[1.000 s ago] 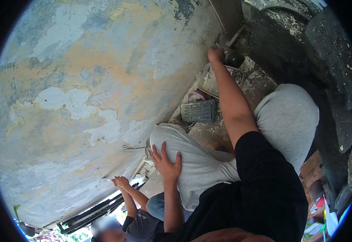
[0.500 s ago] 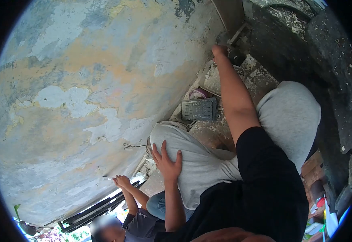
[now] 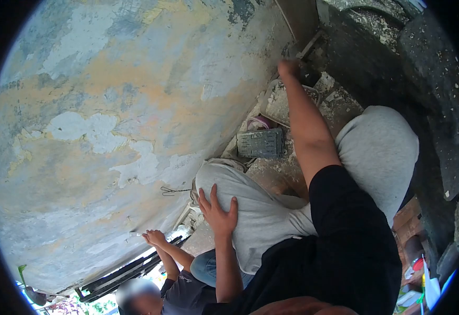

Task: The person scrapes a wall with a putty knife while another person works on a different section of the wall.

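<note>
My left hand (image 3: 220,214) lies on my grey-trousered knee (image 3: 221,184), fingers spread and holding nothing. My right arm reaches far forward to the foot of the peeling wall (image 3: 135,100). There my right hand (image 3: 289,69) is closed in a fist close to the wall surface and slightly blurred. A greyish shape shows just beyond the fist, but I cannot make out what the hand grips. Below my right forearm sits a dark plastic crate-like box (image 3: 261,143) with slots, beside a purple-rimmed item (image 3: 261,122).
A co-worker (image 3: 187,286) crouches at lower left, both hands (image 3: 155,238) raised to the wall with a small pale tool. A bent wire (image 3: 174,190) sticks out near my knee. Paint flakes and rubble cover the floor (image 3: 339,100). Dark sheeting (image 3: 376,68) lies at right.
My right hand has shifted very slightly along the wall base. The co-worker's hands have moved a little to the left. My left hand stays put.
</note>
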Demonstrator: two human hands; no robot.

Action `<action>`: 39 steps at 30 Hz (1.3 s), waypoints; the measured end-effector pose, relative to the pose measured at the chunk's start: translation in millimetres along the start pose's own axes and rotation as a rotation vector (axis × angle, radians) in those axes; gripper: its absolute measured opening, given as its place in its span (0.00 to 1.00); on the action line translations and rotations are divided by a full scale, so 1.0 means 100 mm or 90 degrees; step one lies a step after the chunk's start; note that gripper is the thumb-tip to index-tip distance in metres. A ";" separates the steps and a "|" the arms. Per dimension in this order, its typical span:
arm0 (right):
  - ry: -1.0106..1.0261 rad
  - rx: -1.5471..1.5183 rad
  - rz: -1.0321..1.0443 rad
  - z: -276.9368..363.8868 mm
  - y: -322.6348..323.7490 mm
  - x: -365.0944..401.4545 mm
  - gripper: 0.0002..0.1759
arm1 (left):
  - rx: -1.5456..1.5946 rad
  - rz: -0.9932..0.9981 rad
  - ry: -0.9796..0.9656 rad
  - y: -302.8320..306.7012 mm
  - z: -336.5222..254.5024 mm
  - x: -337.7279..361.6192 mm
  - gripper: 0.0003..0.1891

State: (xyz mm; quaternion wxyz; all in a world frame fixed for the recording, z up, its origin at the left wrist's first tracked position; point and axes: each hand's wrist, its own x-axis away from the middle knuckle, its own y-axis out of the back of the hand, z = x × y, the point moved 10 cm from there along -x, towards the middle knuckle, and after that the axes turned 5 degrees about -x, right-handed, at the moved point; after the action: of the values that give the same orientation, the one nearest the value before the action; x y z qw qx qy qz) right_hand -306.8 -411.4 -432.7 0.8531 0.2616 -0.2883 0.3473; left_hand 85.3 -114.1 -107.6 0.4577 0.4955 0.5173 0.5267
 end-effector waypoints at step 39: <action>-0.179 -0.416 0.379 -0.75 -0.85 0.37 0.18 | -0.034 0.012 -0.014 0.00 -0.21 -0.11 0.36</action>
State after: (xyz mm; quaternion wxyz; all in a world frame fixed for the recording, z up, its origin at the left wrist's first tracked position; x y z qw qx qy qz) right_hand -198.8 -399.2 -481.3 0.7064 -0.0706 -0.5583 0.4294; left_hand 65.8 -127.2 -107.4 0.4717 0.4938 0.4934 0.5388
